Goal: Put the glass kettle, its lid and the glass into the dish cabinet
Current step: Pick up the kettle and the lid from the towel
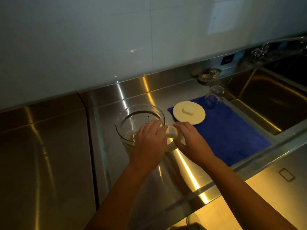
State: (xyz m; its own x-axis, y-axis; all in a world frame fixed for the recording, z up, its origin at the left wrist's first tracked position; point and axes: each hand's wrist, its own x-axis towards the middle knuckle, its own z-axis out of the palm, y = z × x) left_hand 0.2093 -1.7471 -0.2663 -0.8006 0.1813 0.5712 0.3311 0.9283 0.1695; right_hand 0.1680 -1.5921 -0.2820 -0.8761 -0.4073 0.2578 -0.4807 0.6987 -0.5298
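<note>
The glass kettle (132, 118) stands upright and lidless on the steel counter, its cream handle (171, 138) turned toward me. My left hand (149, 143) rests with fairly straight fingers on the kettle's near rim and side. My right hand (189, 138) reaches in from the right, with fingers above and thumb below the handle. The round cream lid (189, 112) lies flat on the near-left corner of a blue cloth (229, 135). The drinking glass (214, 96) stands on the cloth's far edge, beside the sink.
A deep steel sink (272, 98) opens to the right of the cloth, with a tap (265, 47) over it. Small metal strainers (209, 74) sit by the backsplash. The steel counter (49, 146) stretches left. The counter's front edge (204, 195) runs close to my forearms.
</note>
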